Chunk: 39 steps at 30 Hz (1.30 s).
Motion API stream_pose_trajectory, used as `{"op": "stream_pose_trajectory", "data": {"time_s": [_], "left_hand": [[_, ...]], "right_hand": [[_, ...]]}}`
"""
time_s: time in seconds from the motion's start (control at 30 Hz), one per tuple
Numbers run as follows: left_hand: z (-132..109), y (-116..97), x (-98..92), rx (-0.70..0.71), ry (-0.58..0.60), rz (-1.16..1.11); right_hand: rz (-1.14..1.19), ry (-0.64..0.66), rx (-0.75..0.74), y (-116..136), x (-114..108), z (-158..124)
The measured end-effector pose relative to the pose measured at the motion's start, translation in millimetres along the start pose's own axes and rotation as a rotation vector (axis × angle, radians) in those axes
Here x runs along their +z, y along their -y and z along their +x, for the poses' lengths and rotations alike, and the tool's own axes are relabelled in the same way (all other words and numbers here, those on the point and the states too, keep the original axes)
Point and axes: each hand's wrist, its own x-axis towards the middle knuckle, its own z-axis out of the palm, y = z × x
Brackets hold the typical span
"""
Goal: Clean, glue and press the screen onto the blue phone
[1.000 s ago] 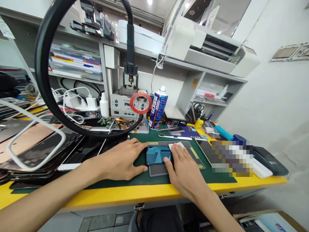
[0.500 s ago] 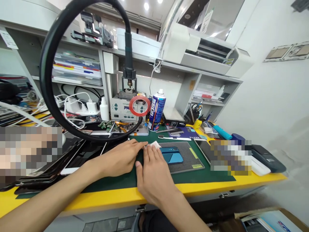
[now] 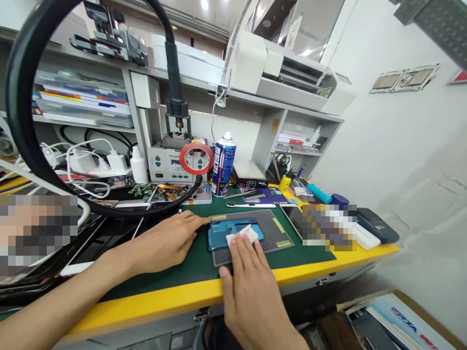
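A blue phone [image 3: 224, 234] lies flat on a dark grey perforated mat [image 3: 273, 233] on the green work mat. My left hand [image 3: 166, 240] rests beside it, its fingertips touching the phone's upper left corner, fingers stretched out. My right hand [image 3: 246, 279] lies flat with its fingertips pressing a small white cloth pad [image 3: 241, 235] onto the phone's face.
A blue spray can [image 3: 222, 164], a red tape roll [image 3: 195, 158] and a rework station [image 3: 166, 163] stand behind. A black ring lamp [image 3: 22, 146] arcs over the left side. Phones and tools crowd the right end. The yellow bench edge [image 3: 164, 301] runs in front.
My right hand has carried the white pad from the phone's left edge onto its face. My left hand has stayed at the corner. The camera has shifted right.
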Motion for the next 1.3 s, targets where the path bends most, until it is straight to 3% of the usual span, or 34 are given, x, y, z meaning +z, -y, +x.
{"op": "stream_pose_trajectory", "data": {"time_s": [0.13,0.27,0.43,0.57,0.9,1.3], "left_hand": [[2,-12,2.2,-0.027,-0.051,-0.036],[4,-19,8.3,-0.059,-0.068,-0.08],[5,-16,13.3,-0.125,-0.061,-0.157],[5,-17,12.9,-0.08,-0.092,-0.183],[7,-18,16.3,-0.043,-0.09,-0.206],[9,-26,3.7,-0.048,-0.038,-0.284]], "right_hand": [[-0.095,-0.05,0.016,-33,4,-9],[-0.123,-0.113,0.031,-48,13,-16],[-0.109,-0.206,0.015,-50,23,-18],[-0.093,-0.237,-0.015,-52,24,-20],[-0.095,-0.249,-0.056,-53,24,-26],[-0.09,-0.214,-0.026,-52,23,-26]]}}
